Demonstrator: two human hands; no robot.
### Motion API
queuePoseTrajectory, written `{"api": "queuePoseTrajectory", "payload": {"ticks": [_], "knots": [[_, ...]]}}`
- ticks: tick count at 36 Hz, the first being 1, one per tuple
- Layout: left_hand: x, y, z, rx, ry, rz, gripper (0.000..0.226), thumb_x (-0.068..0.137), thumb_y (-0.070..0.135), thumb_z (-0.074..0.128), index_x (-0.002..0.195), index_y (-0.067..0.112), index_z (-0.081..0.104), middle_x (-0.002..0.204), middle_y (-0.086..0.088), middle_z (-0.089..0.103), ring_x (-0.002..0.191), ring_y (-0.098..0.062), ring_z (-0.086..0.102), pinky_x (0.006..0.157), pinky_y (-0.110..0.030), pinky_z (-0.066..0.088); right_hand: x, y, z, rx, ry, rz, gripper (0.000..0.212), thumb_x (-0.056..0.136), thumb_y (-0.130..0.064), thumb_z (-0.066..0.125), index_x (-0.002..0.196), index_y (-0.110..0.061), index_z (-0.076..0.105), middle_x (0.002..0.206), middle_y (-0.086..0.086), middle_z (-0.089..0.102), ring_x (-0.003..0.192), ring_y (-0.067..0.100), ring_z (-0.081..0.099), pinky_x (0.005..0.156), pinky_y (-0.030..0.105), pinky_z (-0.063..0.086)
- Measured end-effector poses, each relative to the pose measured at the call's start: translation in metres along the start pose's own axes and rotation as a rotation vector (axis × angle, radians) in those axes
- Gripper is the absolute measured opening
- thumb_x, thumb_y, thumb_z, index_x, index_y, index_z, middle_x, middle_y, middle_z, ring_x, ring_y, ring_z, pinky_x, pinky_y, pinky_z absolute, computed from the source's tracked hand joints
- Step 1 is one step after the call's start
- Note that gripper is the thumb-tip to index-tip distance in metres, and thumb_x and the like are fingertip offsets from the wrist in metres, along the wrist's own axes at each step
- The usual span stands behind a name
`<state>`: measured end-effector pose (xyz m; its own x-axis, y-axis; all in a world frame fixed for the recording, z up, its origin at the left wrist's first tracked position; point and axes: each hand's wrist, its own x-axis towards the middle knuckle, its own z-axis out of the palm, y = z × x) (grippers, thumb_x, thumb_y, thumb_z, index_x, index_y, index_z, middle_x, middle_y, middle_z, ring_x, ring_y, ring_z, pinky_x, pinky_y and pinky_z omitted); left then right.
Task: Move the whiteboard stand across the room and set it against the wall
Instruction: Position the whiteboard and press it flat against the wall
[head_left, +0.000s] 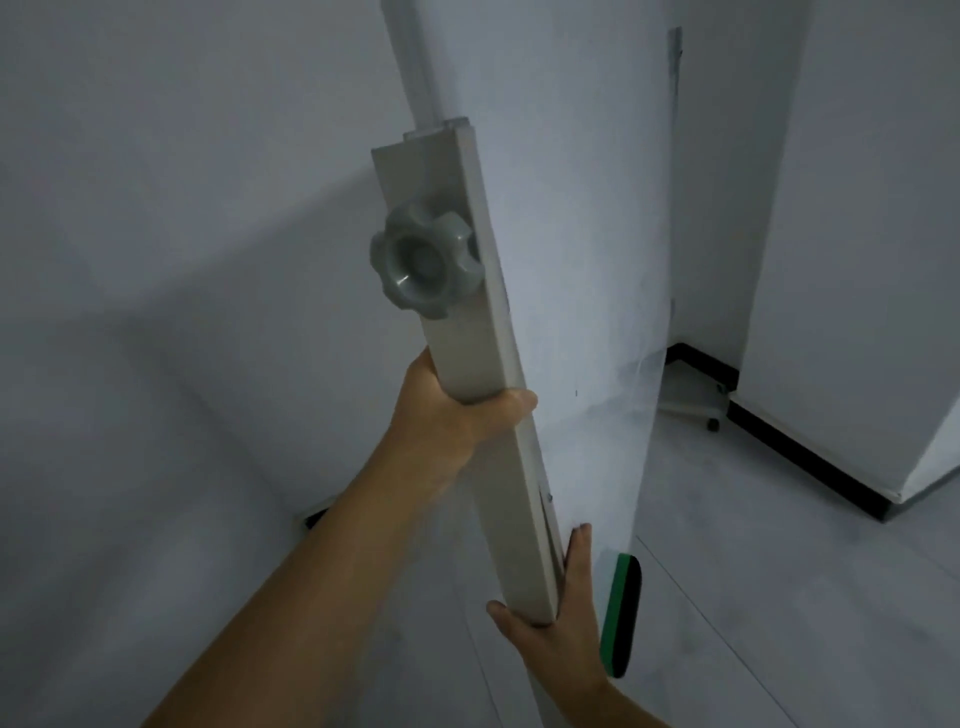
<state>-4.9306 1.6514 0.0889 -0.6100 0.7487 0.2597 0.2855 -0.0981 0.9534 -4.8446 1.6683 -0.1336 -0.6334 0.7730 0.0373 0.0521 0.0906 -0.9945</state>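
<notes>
The whiteboard stand's grey upright post (467, 332) runs steeply through the middle of the view, with a grey star-shaped knob (423, 260) on its side. The white board panel (582, 260) rises just right of the post, seen almost edge-on. My left hand (457, 410) is wrapped around the post below the knob. Lower down, my right hand (550, 613) grips the post's bottom part, fingers lying against the board. A green and black eraser (621, 616) sticks to the board near my right hand. One wheeled foot of the stand (691, 400) shows past the board's far edge.
White walls stand to the left (156, 208) and right (857, 234), the right one with a black skirting strip (810, 452) along the pale tiled floor (753, 597). A dark corner of something (317, 514) lies low at the left wall.
</notes>
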Motion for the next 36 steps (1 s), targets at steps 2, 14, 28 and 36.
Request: {"api": "queuePoseTrajectory", "payload": {"ticks": [2,14,28,36], "knots": [[0.004,-0.004,-0.016,-0.01,-0.001,0.009,0.034,0.035,0.031,0.069,0.065,0.021,0.056,0.049,0.013,0.061,0.056,-0.008,0.06,0.051,-0.026,0.05,0.006,0.001,0.019,0.019,0.017,-0.013,0.121,0.035,-0.087,0.058,0.12,-0.055,-0.021,0.149,-0.017,-0.009,0.142,0.014,0.003,0.117,0.048,0.021],[0.018,-0.026,-0.152,-0.071,-0.156,0.062,0.022,0.04,0.021,0.065,0.057,0.033,0.07,0.054,0.015,0.067,0.057,0.0,0.064,0.051,-0.018,0.053,0.017,-0.013,0.155,-0.014,-0.003,-0.079,0.11,0.056,-0.072,0.06,0.117,-0.061,-0.032,0.133,-0.039,-0.034,0.14,0.009,-0.011,0.119,0.041,0.001],[0.045,-0.064,-0.347,-0.084,-0.149,0.025,0.024,0.036,0.019,0.065,0.058,0.026,0.071,0.055,0.012,0.068,0.058,-0.003,0.064,0.055,-0.02,0.055,0.041,-0.036,0.362,-0.011,0.093,-0.032,0.119,0.067,-0.033,0.077,0.123,-0.047,-0.027,0.139,-0.027,-0.03,0.133,-0.004,-0.018,0.117,0.039,0.0],[0.05,-0.078,-0.4,-0.122,0.006,0.067,0.021,0.035,0.021,0.059,0.052,0.025,0.07,0.048,0.016,0.066,0.052,0.001,0.063,0.049,-0.015,0.051,0.053,-0.04,0.431,-0.022,0.175,-0.053,0.108,0.067,-0.055,0.06,0.134,-0.041,-0.023,0.146,-0.018,-0.024,0.126,-0.018,-0.027,0.117,0.049,0.005]]}}
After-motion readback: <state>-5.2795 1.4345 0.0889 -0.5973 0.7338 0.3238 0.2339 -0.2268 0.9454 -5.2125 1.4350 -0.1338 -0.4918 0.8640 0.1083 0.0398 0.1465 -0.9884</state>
